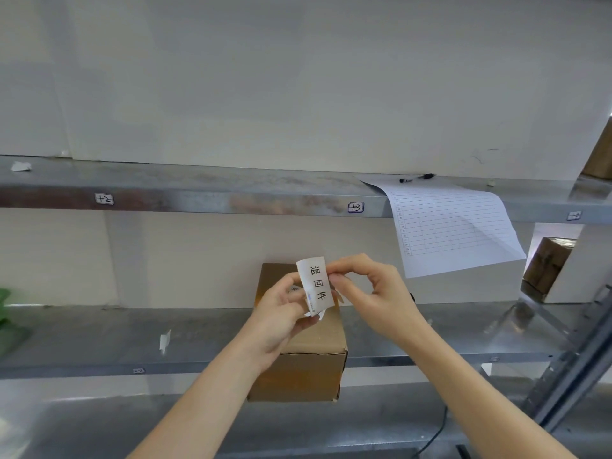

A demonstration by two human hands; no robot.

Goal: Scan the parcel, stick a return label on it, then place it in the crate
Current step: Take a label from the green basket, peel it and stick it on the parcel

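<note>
A brown cardboard parcel stands on the middle metal shelf, its front face hanging over the shelf edge. Above it both hands hold a white return label printed with black characters. My left hand pinches the label's lower part together with small white paper scraps. My right hand pinches the label's upper right edge between thumb and forefinger. The label is upright and lifted off the parcel top. No crate or scanner shows.
A lined paper sheet hangs from the upper shelf, with a black pen behind it. More brown boxes sit at the right. A paper scrap lies on the middle shelf. A black cable runs below.
</note>
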